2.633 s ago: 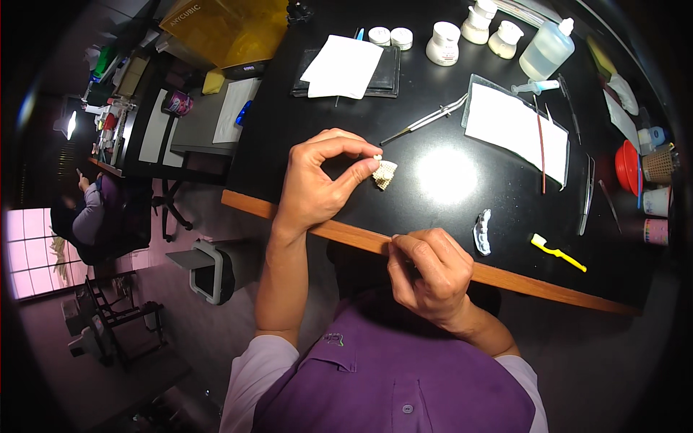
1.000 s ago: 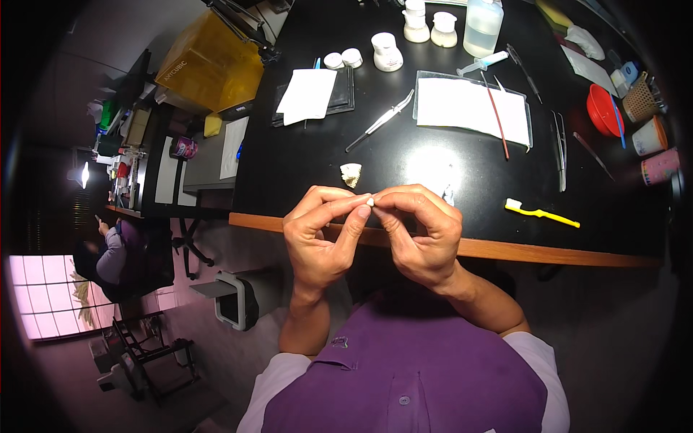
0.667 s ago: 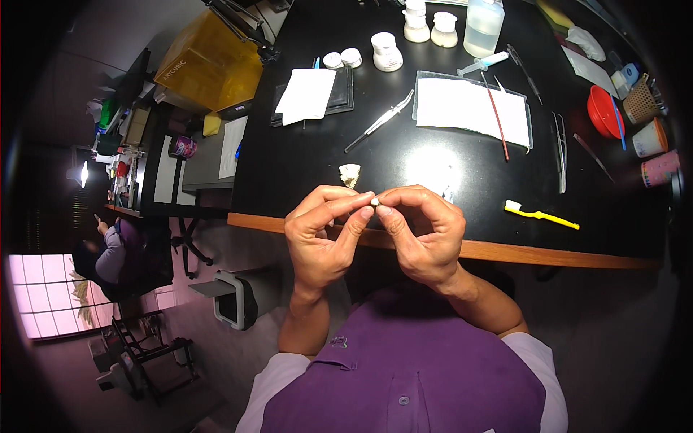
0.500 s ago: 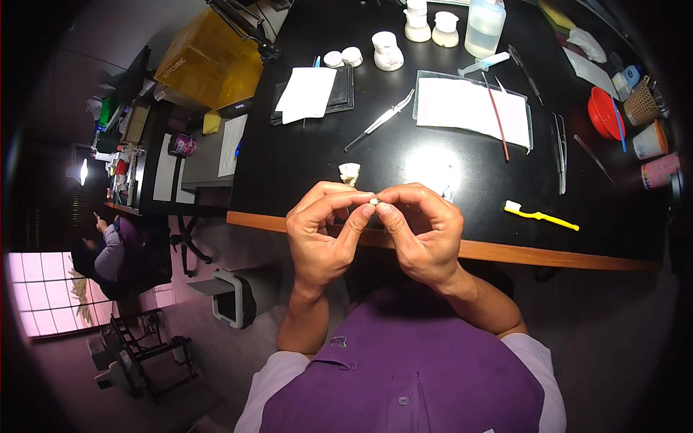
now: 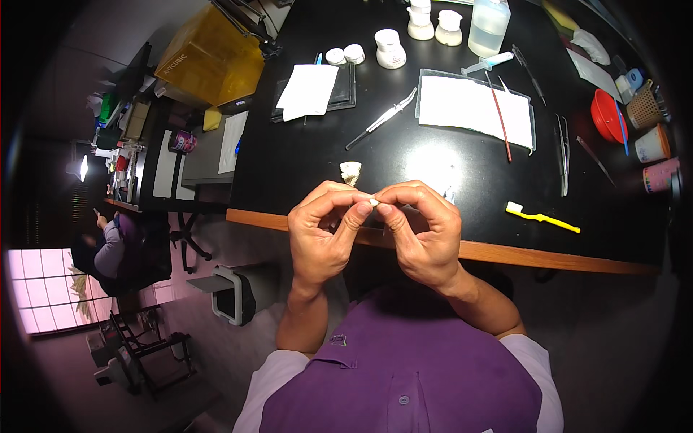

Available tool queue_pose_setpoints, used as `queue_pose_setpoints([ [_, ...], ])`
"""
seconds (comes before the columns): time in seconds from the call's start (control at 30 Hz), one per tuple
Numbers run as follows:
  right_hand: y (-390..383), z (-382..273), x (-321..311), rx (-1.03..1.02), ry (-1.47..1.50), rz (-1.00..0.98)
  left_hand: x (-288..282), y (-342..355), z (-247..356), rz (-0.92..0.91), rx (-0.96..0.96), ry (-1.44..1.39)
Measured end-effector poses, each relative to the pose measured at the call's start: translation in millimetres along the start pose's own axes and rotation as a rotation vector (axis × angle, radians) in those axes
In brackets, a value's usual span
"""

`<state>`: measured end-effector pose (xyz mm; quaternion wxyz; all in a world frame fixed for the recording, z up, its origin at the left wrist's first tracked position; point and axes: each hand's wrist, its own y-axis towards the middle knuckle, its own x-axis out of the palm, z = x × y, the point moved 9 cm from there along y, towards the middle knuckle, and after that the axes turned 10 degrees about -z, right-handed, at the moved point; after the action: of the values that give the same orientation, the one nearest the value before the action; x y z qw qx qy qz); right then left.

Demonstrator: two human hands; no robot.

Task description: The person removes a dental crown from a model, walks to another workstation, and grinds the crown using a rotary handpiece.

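Observation:
A small white piece [image 5: 374,203], which looks like a dental crown, is pinched above the front edge of the black table. Thumb and index finger of my left hand [image 5: 320,234] hold its left side. My right hand [image 5: 426,234] grips the same piece from the right, its fingertips meeting those of the left. Most of the piece is hidden by the fingers. Just beyond the left fingers stands a cream-coloured dental model [image 5: 350,172], its lower part partly covered. To the right of my hands lies a yellow toothbrush [image 5: 541,215].
Tweezers [image 5: 382,119] and a tray with white paper [image 5: 462,108] lie farther back, a red brush [image 5: 499,119] across the paper. White jars [image 5: 390,50], a clear bottle [image 5: 489,29] and a syringe [image 5: 487,63] stand or lie behind. A red bowl [image 5: 605,117] is at right.
The hands stay nearly in place, with the fingers shifting slightly around the white piece. The view has moved a little; the table things keep their places.

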<state>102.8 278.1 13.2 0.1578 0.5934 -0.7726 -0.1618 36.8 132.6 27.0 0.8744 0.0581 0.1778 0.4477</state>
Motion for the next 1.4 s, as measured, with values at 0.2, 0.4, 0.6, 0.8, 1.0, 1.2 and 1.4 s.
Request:
queue_pose_setpoints([
  [0.2,-2,4,0,0.049,0.002,-0.002,0,-1,3,0.051,0.019,-0.038],
  [0.4,-2,3,-1,0.049,-0.009,0.003,1,-2,2,0.054,0.027,-0.061],
  [0.6,-1,2,-1,0.061,-0.034,-0.009,0,-1,2,0.053,0.028,-0.012],
  [0.8,-1,1,-1,0.057,-0.036,-0.005,-1,-2,1,0.051,0.032,-0.004],
  [1.0,-1,-2,0,0.007,-0.054,-0.011,-1,-1,2,0.043,0.031,0.008],
  [1.2,0,-3,0,-0.02,-0.077,-0.026,-1,-2,1,0.039,0.029,0.014],
  [1.4,1,-8,1,-0.06,-0.095,-0.025,1,-4,3,0.043,0.037,0.013],
])
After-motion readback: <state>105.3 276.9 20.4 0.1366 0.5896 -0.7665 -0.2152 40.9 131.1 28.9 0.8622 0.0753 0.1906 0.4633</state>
